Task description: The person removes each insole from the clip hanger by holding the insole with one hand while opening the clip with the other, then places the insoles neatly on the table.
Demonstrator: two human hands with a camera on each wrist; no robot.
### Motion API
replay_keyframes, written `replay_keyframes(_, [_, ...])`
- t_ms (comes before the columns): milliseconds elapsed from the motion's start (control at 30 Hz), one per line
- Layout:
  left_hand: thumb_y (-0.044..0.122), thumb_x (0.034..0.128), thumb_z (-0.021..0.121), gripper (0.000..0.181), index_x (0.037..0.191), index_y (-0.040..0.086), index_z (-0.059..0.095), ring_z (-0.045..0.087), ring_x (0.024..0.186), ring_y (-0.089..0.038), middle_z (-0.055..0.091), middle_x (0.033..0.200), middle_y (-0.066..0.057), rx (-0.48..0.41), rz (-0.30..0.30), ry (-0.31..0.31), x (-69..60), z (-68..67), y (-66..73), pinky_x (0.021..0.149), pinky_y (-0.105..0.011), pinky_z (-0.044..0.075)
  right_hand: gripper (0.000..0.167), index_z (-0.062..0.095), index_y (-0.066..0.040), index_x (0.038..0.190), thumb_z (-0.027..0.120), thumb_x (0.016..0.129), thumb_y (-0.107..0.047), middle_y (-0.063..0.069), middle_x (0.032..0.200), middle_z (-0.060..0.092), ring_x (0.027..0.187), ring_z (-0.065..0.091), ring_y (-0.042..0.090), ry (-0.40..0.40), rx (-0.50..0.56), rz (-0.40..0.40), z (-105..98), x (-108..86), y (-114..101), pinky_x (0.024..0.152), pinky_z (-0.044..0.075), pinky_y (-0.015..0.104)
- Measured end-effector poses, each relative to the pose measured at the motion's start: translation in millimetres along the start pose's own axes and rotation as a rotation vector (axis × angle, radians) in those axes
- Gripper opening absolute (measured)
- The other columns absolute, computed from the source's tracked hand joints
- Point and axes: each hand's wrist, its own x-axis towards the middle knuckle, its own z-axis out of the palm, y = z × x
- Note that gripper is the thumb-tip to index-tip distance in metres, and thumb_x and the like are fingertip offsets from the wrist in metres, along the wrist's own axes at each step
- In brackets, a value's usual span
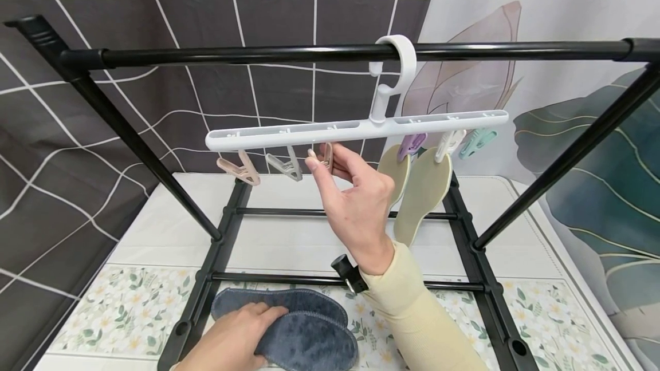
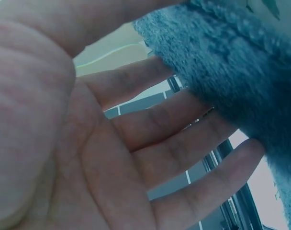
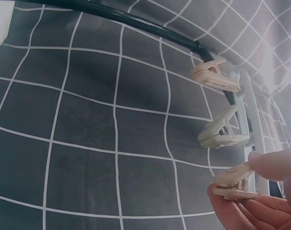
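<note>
A white clip hanger [image 1: 309, 131] hooks over the black rail. My right hand [image 1: 358, 205] pinches a beige clip [image 1: 327, 156] below its middle; the right wrist view shows the same clip [image 3: 234, 181] between thumb and fingers. To its left hang a grey clip [image 1: 286, 165] and a pink clip [image 1: 241, 168]. Two pale green insoles [image 1: 423, 193] hang from purple and white clips on the right. Low down, my left hand [image 1: 239, 334] holds two blue-grey fuzzy insoles [image 1: 304, 339], thumb on top; the left wrist view shows its fingers beneath the fuzzy material [image 2: 231, 62].
The black rack's top rail [image 1: 258, 54] runs across the view, with slanted posts at both sides and lower bars near the floral mat [image 1: 134, 308]. A dark grid-patterned curtain [image 1: 154, 102] stands behind. A teal clip [image 1: 477, 142] hangs at the hanger's right end.
</note>
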Motion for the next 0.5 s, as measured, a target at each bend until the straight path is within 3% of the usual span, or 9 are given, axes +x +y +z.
replay_keyframes(300, [0.029, 0.0656, 0.094, 0.07, 0.126, 0.008, 0.067, 0.066, 0.096, -0.028, 0.068, 0.104, -0.007, -0.01, -0.004, -0.096, 3.2, 7.0, -4.6, 0.073, -0.041, 0.057, 0.021, 0.075, 0.002, 0.1, 0.081, 0.086, -0.013, 0.009, 0.088, 0.077, 0.076, 0.075, 0.013, 0.003, -0.018, -0.007, 1.0, 0.0, 0.5, 0.074, 0.059, 0.024])
replay_keyframes(500, [0.036, 0.0654, 0.094, 0.071, 0.124, 0.007, 0.067, 0.067, 0.095, -0.027, 0.068, 0.104, -0.008, -0.018, 0.024, -0.093, 2.1, 11.1, -7.2, 0.072, -0.041, 0.058, 0.022, 0.075, 0.002, 0.1, 0.081, 0.085, -0.013, 0.009, 0.088, 0.077, 0.076, 0.075, 0.013, 0.005, -0.023, -0.003, 0.9, -0.7, 0.7, 0.073, 0.059, 0.024])
